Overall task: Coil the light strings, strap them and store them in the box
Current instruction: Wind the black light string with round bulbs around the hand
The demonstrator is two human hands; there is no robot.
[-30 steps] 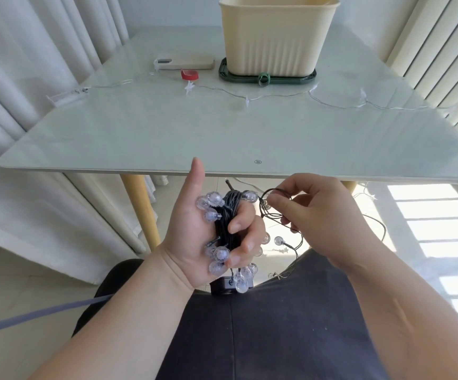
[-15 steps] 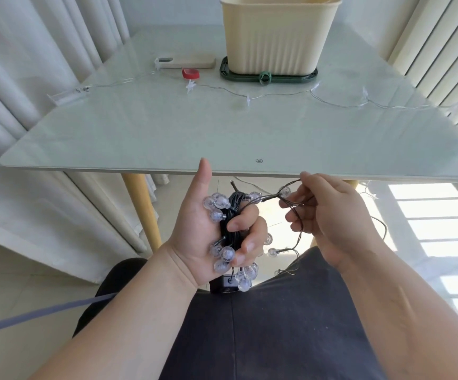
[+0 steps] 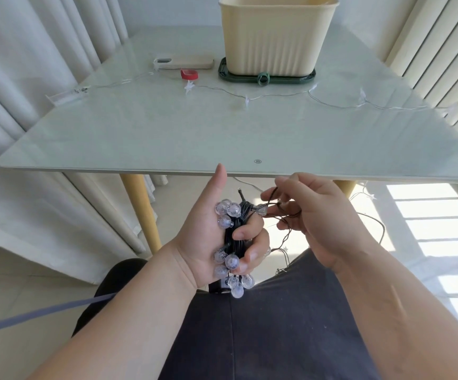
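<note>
While our left hand (image 3: 216, 242) grips the coiled bundle (image 3: 236, 237) and our right hand (image 3: 318, 215) pinches loose wire (image 3: 285, 215), strapping, the star string (image 3: 277, 95) and the box (image 3: 277, 34) remain

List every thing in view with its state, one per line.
bulb string: mostly coiled, tail loose, no strap on it.
left hand: grips the bulb string coil, thumb straight.
right hand: pinches the loose tail.
star string: uncoiled, spread along the table.
box: upright, open, on a green tray; inside hidden.
red item: lying on the table, untouched.
phone: flat on the table.
</note>
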